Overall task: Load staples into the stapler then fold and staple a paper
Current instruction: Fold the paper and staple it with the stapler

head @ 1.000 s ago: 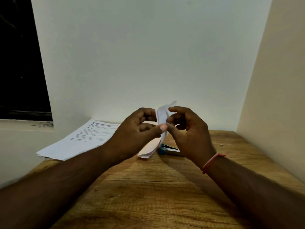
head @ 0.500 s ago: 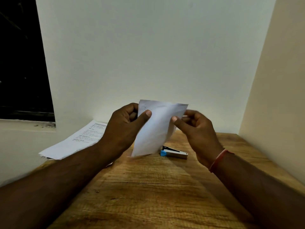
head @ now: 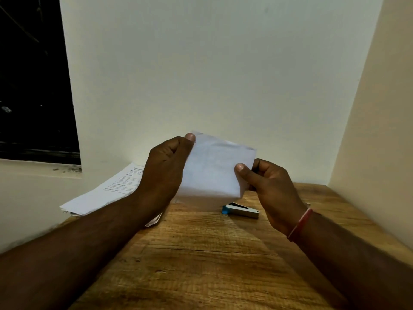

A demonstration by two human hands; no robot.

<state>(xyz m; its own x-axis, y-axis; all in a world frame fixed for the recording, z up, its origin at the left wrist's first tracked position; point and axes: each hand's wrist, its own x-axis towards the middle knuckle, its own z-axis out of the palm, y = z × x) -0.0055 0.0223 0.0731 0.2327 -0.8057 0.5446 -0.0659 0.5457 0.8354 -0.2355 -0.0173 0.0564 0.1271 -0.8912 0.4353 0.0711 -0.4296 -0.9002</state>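
Folded white paper (head: pixel 212 173) held above the table (head: pixel 201 253), left hand (head: pixel 165 168) pinching its upper left corner, right hand (head: pixel 270 186) its right edge, stapler (head: pixel 242 210) apparently closed beneath, printed sheets (head: pixel 107 193) far left

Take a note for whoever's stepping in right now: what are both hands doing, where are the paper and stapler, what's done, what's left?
Left hand pinches the paper at its top left corner; right hand pinches its right edge, above the table.
Stapler lies on the table below the paper; neither hand touches it.
Done: paper looks folded. Staples loaded: cannot tell.
Left, likely: staple the paper.
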